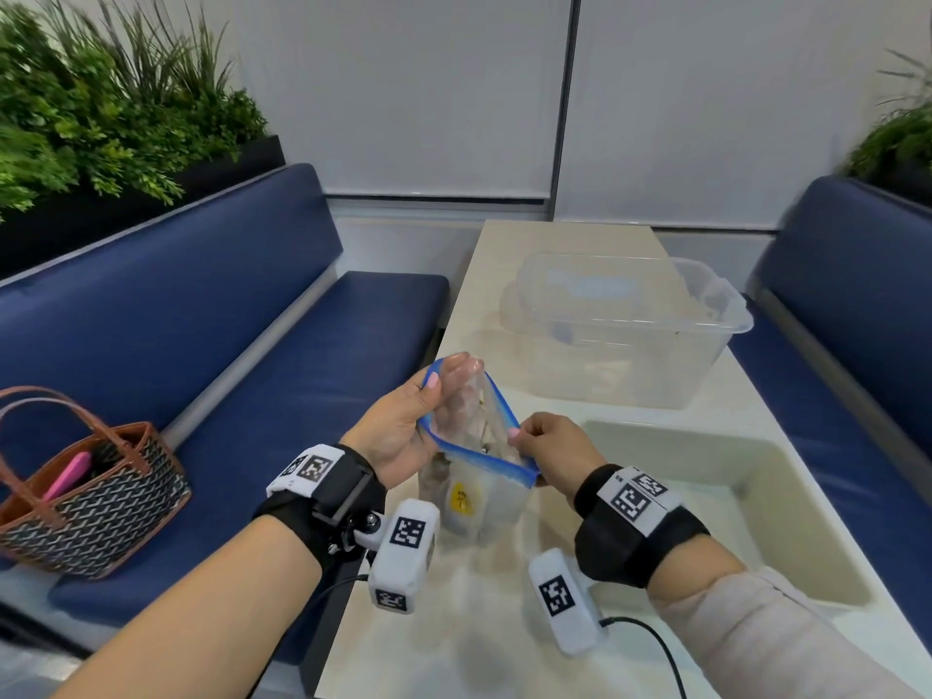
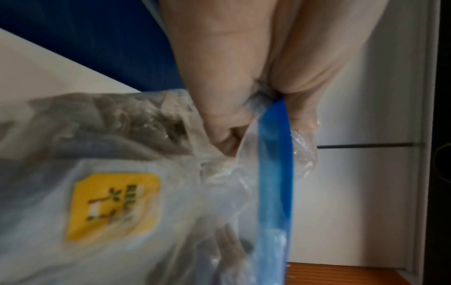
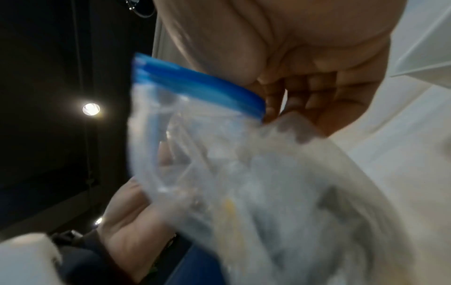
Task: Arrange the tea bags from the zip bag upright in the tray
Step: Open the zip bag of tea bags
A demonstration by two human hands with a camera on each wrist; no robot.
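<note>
Clear plastic zip bag with a blue seal strip [image 1: 474, 449]: held upright above the near edge of the pale cream table [image 1: 469, 643], mouth pulled open. Contents: tea bags [image 1: 461, 498], one showing a yellow label; their number cannot be told through the blurred film. Left hand [image 1: 403, 431]: grips the far-left side of the bag mouth, thumb outside over the blue strip, fingers extended up behind the film. Right hand [image 1: 552, 451]: fingers curled, pinches the near-right side of the blue strip between thumb and forefinger. Cream rectangular tray [image 1: 787, 502]: on the table to the right of the bag, just beside the right wrist, apart from the bag. Clear plastic tub [image 1: 716, 335]: on the table beyond the tray. Woven patterned handbag with brown handles [image 1: 85, 491]: on the navy blue bench seat [image 1: 282, 355] to the left, a pink item inside.
</note>
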